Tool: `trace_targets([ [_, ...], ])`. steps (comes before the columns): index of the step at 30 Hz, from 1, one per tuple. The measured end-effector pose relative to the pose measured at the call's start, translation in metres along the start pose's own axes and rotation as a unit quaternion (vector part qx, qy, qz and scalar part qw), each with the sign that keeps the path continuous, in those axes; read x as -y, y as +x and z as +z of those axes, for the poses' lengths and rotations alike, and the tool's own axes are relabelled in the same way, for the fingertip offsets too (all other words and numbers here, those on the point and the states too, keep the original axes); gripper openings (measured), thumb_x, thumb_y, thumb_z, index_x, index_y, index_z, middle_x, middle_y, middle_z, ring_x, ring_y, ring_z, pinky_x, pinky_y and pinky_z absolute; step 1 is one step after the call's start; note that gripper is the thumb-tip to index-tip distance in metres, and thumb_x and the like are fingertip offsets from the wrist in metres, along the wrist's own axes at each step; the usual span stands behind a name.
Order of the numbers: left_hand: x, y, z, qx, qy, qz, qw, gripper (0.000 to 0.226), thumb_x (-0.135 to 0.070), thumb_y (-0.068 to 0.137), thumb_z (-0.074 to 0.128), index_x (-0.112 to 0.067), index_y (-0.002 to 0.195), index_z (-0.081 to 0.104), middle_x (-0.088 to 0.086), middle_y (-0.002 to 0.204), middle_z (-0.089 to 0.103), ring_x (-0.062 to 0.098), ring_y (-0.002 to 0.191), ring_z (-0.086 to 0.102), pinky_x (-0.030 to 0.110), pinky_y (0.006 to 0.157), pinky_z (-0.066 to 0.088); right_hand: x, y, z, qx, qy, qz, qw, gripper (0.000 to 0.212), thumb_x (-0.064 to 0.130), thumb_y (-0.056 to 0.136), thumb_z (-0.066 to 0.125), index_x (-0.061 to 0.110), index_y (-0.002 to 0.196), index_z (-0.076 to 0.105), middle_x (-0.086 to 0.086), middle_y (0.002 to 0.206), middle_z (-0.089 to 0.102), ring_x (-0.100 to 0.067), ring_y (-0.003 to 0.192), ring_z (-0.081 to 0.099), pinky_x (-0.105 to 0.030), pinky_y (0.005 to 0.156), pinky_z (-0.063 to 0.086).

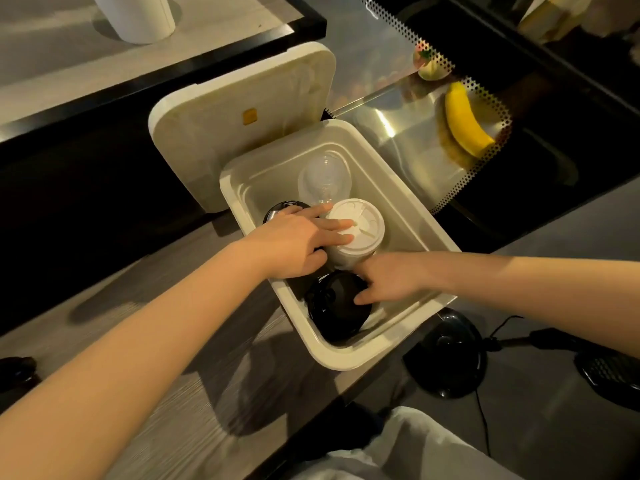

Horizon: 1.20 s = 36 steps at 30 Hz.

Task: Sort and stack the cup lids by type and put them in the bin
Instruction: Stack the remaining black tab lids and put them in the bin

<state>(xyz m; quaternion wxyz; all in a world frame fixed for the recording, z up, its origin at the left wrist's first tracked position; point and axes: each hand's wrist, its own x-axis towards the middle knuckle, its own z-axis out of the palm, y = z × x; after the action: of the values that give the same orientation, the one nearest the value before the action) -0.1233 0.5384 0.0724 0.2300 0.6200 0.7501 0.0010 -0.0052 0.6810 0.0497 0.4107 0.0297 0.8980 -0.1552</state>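
A cream bin (408,216) stands open on the table edge, its lid (242,133) flipped back. Inside, a stack of white lids (363,237) sits in the middle, with my left hand (298,240) wrapped around its top and side. Clear dome lids (325,181) are stacked at the far end. A stack of black lids (332,306) fills the near end; my right hand (384,278) rests its fingers on the top and side of it. Another black lid (277,209) shows behind my left hand, mostly hidden.
The bin sits on a grey wood-grain table (156,375). A white cylinder (138,15) stands at the back left. A glass display case on the right holds a banana (464,119). A black round device (450,355) with a cable lies below the bin.
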Motion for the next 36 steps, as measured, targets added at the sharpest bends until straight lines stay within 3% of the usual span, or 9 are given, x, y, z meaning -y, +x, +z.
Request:
trace_targets([
  [3, -0.001, -0.001, 0.000, -0.008, -0.008, 0.001, 1.000, 0.053, -0.019, 0.094, 0.040, -0.036, 0.143, 0.032, -0.020, 0.155, 0.015, 0.011, 0.147, -0.001, 0.038, 0.116, 0.007, 0.003, -0.020, 0.001, -0.089, -0.059, -0.040, 0.993, 0.042, 0.035, 0.090, 0.054, 0.017, 0.128, 0.051, -0.002, 0.112, 0.062, -0.023, 0.099, 0.058, -0.036, 0.083, 0.050],
  [8, -0.002, -0.001, -0.001, -0.010, -0.007, 0.003, 1.000, 0.053, -0.018, 0.094, 0.040, -0.035, 0.143, 0.033, -0.020, 0.155, 0.015, 0.010, 0.147, 0.001, 0.037, 0.116, 0.008, 0.010, -0.024, 0.007, 0.009, -0.044, -0.103, 0.994, 0.055, 0.024, 0.093, 0.054, 0.028, 0.144, 0.035, -0.005, 0.148, 0.029, -0.019, 0.127, 0.040, -0.024, 0.101, 0.032],
  [10, -0.001, -0.001, 0.000, -0.013, -0.011, 0.003, 1.000, 0.053, -0.017, 0.093, 0.040, -0.035, 0.143, 0.034, -0.020, 0.155, 0.016, 0.010, 0.147, 0.001, 0.037, 0.116, 0.008, 0.012, -0.017, 0.007, 0.023, -0.076, -0.136, 0.988, 0.053, 0.019, 0.094, 0.050, 0.029, 0.144, 0.037, -0.005, 0.142, 0.027, -0.017, 0.117, 0.041, -0.019, 0.095, 0.029],
  [13, 0.000, 0.000, 0.001, -0.018, -0.014, 0.004, 1.000, 0.053, -0.016, 0.093, 0.041, -0.035, 0.142, 0.035, -0.020, 0.155, 0.017, 0.011, 0.147, 0.003, 0.038, 0.116, 0.008, 0.017, -0.009, 0.008, 0.033, -0.152, -0.189, 0.970, 0.053, 0.010, 0.092, 0.046, 0.025, 0.142, 0.040, -0.005, 0.114, 0.034, -0.020, 0.104, 0.040, -0.016, 0.080, 0.024],
  [17, 0.001, 0.000, 0.002, -0.019, -0.014, 0.003, 1.000, 0.054, -0.014, 0.092, 0.042, -0.034, 0.142, 0.036, -0.019, 0.155, 0.018, 0.013, 0.147, 0.004, 0.040, 0.117, 0.010, 0.022, -0.001, 0.009, 0.034, -0.245, -0.194, 0.949, 0.052, 0.012, 0.096, 0.039, 0.031, 0.144, 0.035, -0.007, 0.120, 0.038, -0.025, 0.110, 0.040, -0.019, 0.076, 0.021],
  [24, -0.005, -0.001, -0.002, -0.007, -0.007, -0.005, 1.000, 0.054, -0.016, 0.091, 0.039, -0.032, 0.142, 0.037, -0.016, 0.155, 0.019, 0.016, 0.147, 0.003, 0.043, 0.118, 0.013, 0.012, -0.014, 0.009, 0.024, -0.119, -0.158, 0.980, 0.053, 0.009, 0.094, 0.042, 0.028, 0.144, 0.037, -0.003, 0.114, 0.038, -0.020, 0.119, 0.037, -0.014, 0.083, 0.022],
  [27, -0.009, -0.001, -0.004, -0.009, -0.003, -0.007, 1.000, 0.056, -0.022, 0.085, 0.034, -0.029, 0.141, 0.040, -0.012, 0.155, 0.023, 0.020, 0.147, 0.007, 0.046, 0.116, 0.017, 0.013, -0.023, 0.003, -0.014, -0.079, -0.144, 0.986, 0.049, 0.016, 0.095, 0.046, 0.030, 0.141, 0.041, -0.002, 0.132, 0.044, -0.018, 0.121, 0.042, -0.021, 0.097, 0.031],
  [32, -0.014, -0.007, -0.008, -0.020, 0.060, -0.040, 0.997, 0.053, -0.016, 0.090, 0.042, -0.027, 0.142, 0.038, -0.012, 0.157, 0.017, 0.017, 0.146, 0.006, 0.041, 0.115, 0.019, 0.012, -0.040, -0.008, -0.092, -0.045, -0.119, 0.988, 0.045, 0.021, 0.095, 0.049, 0.028, 0.139, 0.045, 0.004, 0.130, 0.054, -0.009, 0.108, 0.049, -0.018, 0.084, 0.033],
  [36, -0.007, -0.031, -0.018, -0.062, 0.073, -0.094, 0.991, 0.052, -0.019, 0.092, 0.042, -0.027, 0.143, 0.037, -0.004, 0.156, 0.023, 0.020, 0.145, 0.011, 0.043, 0.116, 0.020, 0.012, -0.048, -0.017, -0.136, -0.025, -0.103, 0.985, 0.041, 0.024, 0.093, 0.050, 0.025, 0.135, 0.050, -0.002, 0.122, 0.058, -0.018, 0.109, 0.054, -0.030, 0.091, 0.043],
])
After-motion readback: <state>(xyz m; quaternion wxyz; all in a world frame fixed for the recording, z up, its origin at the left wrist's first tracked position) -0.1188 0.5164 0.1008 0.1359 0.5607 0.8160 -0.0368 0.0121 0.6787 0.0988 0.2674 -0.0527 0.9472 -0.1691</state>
